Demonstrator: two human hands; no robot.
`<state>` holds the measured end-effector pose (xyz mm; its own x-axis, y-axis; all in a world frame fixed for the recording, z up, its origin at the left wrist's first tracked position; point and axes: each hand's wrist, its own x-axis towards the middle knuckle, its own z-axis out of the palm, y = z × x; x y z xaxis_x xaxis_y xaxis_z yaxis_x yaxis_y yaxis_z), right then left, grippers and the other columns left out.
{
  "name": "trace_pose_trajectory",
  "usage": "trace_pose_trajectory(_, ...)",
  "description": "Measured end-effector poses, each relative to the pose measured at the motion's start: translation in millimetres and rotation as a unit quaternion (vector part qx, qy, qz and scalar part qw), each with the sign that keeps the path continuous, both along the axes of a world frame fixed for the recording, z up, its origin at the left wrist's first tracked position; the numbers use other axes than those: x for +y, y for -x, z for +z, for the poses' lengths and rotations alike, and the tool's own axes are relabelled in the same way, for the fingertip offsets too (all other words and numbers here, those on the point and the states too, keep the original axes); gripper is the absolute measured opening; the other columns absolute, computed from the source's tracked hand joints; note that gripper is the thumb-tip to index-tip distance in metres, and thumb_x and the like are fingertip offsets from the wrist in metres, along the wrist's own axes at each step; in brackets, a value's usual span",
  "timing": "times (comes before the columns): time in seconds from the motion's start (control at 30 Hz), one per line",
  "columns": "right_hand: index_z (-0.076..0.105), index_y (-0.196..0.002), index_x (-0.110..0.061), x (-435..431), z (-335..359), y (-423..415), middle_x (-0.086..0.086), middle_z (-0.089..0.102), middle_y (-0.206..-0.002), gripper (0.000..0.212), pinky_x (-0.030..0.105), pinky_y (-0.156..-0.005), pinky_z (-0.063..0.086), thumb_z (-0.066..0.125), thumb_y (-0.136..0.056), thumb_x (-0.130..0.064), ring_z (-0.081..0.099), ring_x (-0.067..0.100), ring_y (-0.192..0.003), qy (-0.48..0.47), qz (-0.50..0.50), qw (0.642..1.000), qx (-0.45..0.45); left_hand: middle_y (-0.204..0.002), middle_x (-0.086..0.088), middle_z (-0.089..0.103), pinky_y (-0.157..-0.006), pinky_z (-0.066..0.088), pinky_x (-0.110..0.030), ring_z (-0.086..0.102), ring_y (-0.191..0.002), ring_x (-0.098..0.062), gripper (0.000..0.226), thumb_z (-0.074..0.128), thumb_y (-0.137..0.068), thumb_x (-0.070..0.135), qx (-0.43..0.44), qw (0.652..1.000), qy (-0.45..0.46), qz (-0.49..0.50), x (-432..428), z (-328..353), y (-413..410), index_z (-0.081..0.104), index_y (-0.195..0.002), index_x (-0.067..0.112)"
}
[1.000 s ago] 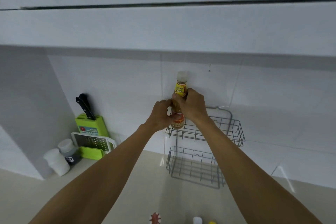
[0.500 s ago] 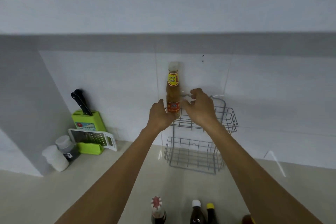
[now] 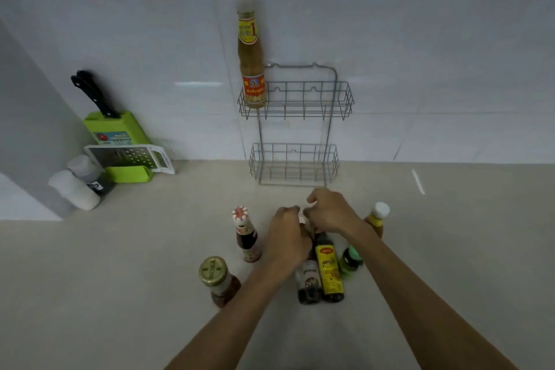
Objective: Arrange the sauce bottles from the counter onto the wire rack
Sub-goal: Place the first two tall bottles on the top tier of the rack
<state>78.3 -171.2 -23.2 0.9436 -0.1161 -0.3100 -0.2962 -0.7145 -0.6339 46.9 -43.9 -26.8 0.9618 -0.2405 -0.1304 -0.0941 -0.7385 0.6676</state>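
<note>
A two-tier wire rack (image 3: 330, 117) hangs on the white tiled wall. A tall amber sauce bottle (image 3: 251, 69) with a yellow neck label stands at the left end of its upper tier. Both hands are down at the counter over a cluster of bottles. My left hand (image 3: 286, 242) wraps the neck of a dark bottle with a white label (image 3: 307, 282). My right hand (image 3: 330, 213) curls over the top of a dark bottle with a yellow label (image 3: 329, 267). Both bottles stand on the counter, their caps hidden.
Around the hands stand a red-and-white capped bottle (image 3: 246, 237), a gold-lidded jar (image 3: 219, 279), a small green-capped bottle (image 3: 350, 261) and a white-capped orange bottle (image 3: 377, 218). A green knife block (image 3: 117, 135), a grater (image 3: 129, 156) and two shakers (image 3: 75, 186) sit at back left.
Both hands let go of the tall amber bottle, which stays in the upper tier, and dropped to the counter bottles. The view tilted downward.
</note>
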Motion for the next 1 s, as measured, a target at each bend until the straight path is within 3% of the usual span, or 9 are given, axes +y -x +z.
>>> trace_pose_trajectory(0.13,0.053,-0.111,-0.004,8.6,-25.3,12.4,0.018,0.061,-0.116,0.025,0.034,-0.073,0.047,0.057,-0.091,-0.02,0.061,0.032,-0.102,0.103,0.039,0.992,0.058,-0.104,-0.016,0.069,-0.071,0.047,-0.034,0.065,-0.096,-0.031,0.019,0.056,-0.091,0.026,0.126,0.99,-0.062,-0.005,10.1,-45.4,27.4,0.057,-0.088,0.008)
trace_pose_trajectory(0.2,0.054,-0.115,-0.002,16.5,-35.1,15.0,0.019,0.062,-0.116,0.03,0.033,-0.071,0.045,0.057,-0.09,-0.018,0.062,0.035,-0.103,0.123,0.051,0.989,0.064,-0.101,-0.013,0.07,-0.066,0.042,-0.03,0.065,-0.089,-0.027,0.029,0.06,-0.088,0.039,0.174,0.983,-0.055,0.009,14.1,-62.4,34.0,0.055,-0.088,0.01)
trace_pose_trajectory(0.3,0.055,-0.12,-0.002,27.2,-45.7,19.2,0.019,0.062,-0.119,0.038,0.033,-0.075,0.046,0.059,-0.089,-0.022,0.062,0.035,-0.107,0.147,0.058,0.986,0.061,-0.093,-0.009,0.071,-0.07,0.055,-0.035,0.069,-0.083,-0.025,0.045,0.066,-0.08,0.049,0.22,0.975,-0.006,0.031,14.5,-78.3,37.0,0.065,-0.096,0.006)
trace_pose_trajectory(0.53,0.06,-0.111,-0.011,43.2,-55.0,25.7,0.008,0.067,-0.109,0.042,0.032,-0.069,0.044,0.063,-0.084,-0.043,0.063,0.026,-0.097,0.208,0.103,0.969,0.084,-0.095,-0.013,0.07,-0.07,0.063,-0.045,0.071,-0.088,-0.029,0.049,0.069,-0.068,0.038,0.262,0.952,0.115,0.113,16.9,-111.0,36.6,0.066,-0.102,0.004)
trace_pose_trajectory(0.63,0.058,-0.112,-0.007,40.9,-43.2,26.4,0.011,0.066,-0.111,0.043,0.031,-0.068,0.043,0.063,-0.086,-0.041,0.06,0.027,-0.09,0.152,0.088,0.981,0.085,-0.094,-0.009,0.073,-0.069,0.06,-0.039,0.07,-0.085,-0.024,0.036,0.073,-0.072,0.032,0.205,0.962,0.113,0.14,15.4,-98.1,46.2,0.067,-0.098,0.008)
trace_pose_trajectory(0.73,0.049,-0.122,-0.001,35.7,-14.2,25.3,0.014,0.062,-0.116,0.054,0.034,-0.077,0.05,0.069,-0.085,-0.036,0.062,0.031,-0.101,0.06,0.038,0.997,0.029,-0.086,-0.003,0.071,-0.065,0.054,-0.034,0.067,-0.078,-0.019,0.02,0.072,-0.079,0.016,0.107,0.977,0.131,0.132,13.8,-69.0,43.2,0.07,-0.097,0.007)
trace_pose_trajectory(0.8,0.042,-0.126,-0.003,29.0,17.2,25.1,0.013,0.059,-0.115,0.06,0.037,-0.081,0.051,0.071,-0.085,-0.035,0.06,0.03,-0.103,0.012,0.01,0.999,-0.028,-0.089,-0.001,0.072,-0.066,0.058,-0.031,0.068,-0.078,-0.016,0.024,0.072,-0.082,0.013,0.044,0.981,0.155,0.106,15.2,-44.7,31.0,0.069,-0.105,0.006)
trace_pose_trajectory(0.9,0.045,-0.12,-0.009,15.5,72.8,22.5,0.004,0.059,-0.105,0.058,0.03,-0.07,0.045,0.076,-0.08,-0.038,0.057,0.022,-0.094,-0.046,-0.015,0.99,-0.135,-0.096,-0.001,0.073,-0.072,0.059,-0.035,0.069,-0.083,-0.015,0.033,0.072,-0.081,0.023,-0.088,0.982,0.157,0.064,17.0,-1.7,3.9,0.067,-0.112,0.015)
trace_pose_trajectory(1.0,0.053,-0.117,-0.015,5.3,120.4,13.0,-0.002,0.064,-0.105,0.059,0.03,-0.079,0.05,0.08,-0.073,-0.046,0.061,0.016,-0.094,-0.106,-0.052,0.965,-0.236,-0.098,0.003,0.064,-0.068,0.045,-0.005,0.055,-0.086,-0.009,0.033,0.07,-0.084,0.017,-0.2,0.967,0.156,0.036,14.4,47.2,-26.6,0.064,-0.117,0.017)
